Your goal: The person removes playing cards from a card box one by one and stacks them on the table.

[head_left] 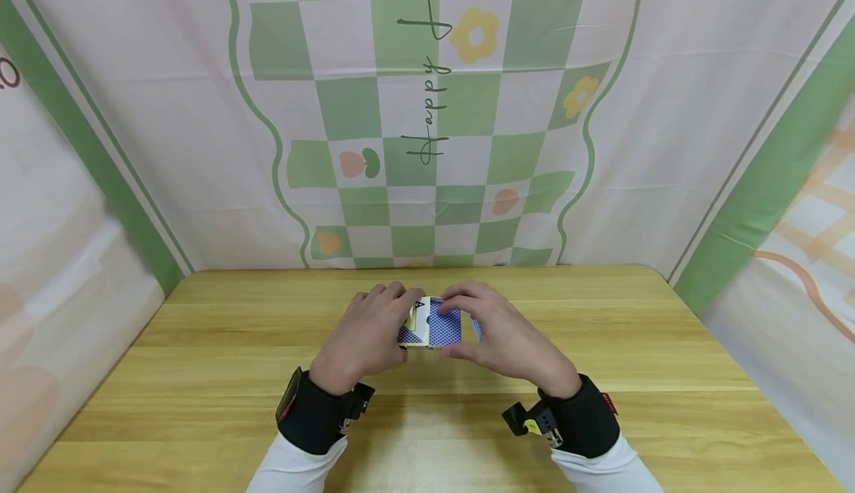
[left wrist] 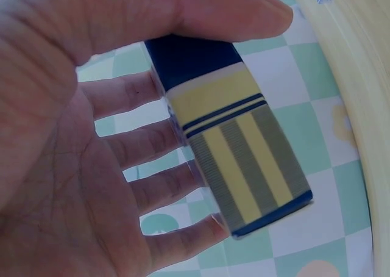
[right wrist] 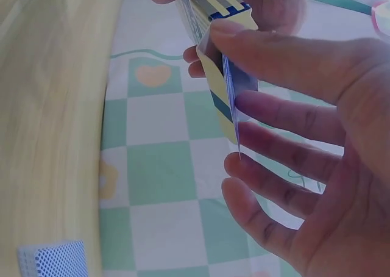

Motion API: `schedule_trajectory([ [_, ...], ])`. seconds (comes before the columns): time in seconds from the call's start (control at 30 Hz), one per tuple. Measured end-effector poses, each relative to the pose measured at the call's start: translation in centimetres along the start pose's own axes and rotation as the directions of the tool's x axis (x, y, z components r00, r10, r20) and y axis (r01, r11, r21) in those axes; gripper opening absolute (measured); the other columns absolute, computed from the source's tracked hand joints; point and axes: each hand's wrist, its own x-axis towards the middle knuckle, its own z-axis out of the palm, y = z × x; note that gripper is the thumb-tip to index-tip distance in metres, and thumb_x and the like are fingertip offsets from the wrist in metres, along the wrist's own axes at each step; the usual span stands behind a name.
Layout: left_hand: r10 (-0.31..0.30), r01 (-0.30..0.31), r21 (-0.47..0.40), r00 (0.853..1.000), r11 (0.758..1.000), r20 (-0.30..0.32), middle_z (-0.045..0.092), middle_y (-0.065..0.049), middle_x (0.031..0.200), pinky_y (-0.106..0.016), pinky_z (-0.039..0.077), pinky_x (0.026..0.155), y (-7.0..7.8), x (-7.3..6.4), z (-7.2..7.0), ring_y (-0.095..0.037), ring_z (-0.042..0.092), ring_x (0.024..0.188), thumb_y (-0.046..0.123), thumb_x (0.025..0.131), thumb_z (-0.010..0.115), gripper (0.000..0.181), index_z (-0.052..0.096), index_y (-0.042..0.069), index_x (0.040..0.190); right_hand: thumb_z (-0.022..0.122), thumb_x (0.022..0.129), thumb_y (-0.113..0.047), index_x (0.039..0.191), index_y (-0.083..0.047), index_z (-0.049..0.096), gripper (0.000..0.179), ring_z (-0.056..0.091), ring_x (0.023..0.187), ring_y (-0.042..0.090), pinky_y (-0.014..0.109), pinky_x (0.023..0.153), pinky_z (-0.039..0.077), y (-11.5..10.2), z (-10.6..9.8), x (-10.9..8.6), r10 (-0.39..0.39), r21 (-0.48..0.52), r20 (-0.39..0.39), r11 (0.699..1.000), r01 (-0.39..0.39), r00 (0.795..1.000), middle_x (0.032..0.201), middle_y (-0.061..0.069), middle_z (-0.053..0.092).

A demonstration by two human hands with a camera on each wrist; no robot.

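My left hand (head_left: 374, 328) grips a small playing card box (head_left: 419, 332), thumb along the near side and fingers along the far one. Its narrow side (left wrist: 234, 136), with yellow and grey stripes and dark blue bands, faces the left wrist camera. My right hand (head_left: 497, 333) is at the box's right end, where a blue-patterned face shows. In the right wrist view, its thumb and fingers pinch a flap (right wrist: 213, 75) at the open end, beside a thin blue-patterned edge. Whether that edge is a card or part of the box I cannot tell.
A blue-and-white patterned stack (right wrist: 61, 259), which looks like playing cards, lies on the wooden table (head_left: 220, 389), mostly hidden behind my right hand in the head view. A checked green and white curtain (head_left: 407, 218) hangs behind the table's far edge.
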Motion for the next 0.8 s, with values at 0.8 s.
schedule_trajectory([
  [0.8,-0.005,0.005,-0.018,1.000,1.000,-0.008,0.053,-0.002,0.113,-0.043,0.040,0.081,-0.16,0.05,0.01,-0.022,0.050,0.099,0.023,0.060,0.079,0.076,0.048,0.016,0.129,0.079,0.066,-0.032,0.123,-0.019,0.055,0.062,0.045,0.103,0.013,0.030,0.081,0.043,-0.08,-0.65,-0.21,0.087,-0.060,0.029,0.995,-0.085,0.996,0.118,-0.005,0.046],
])
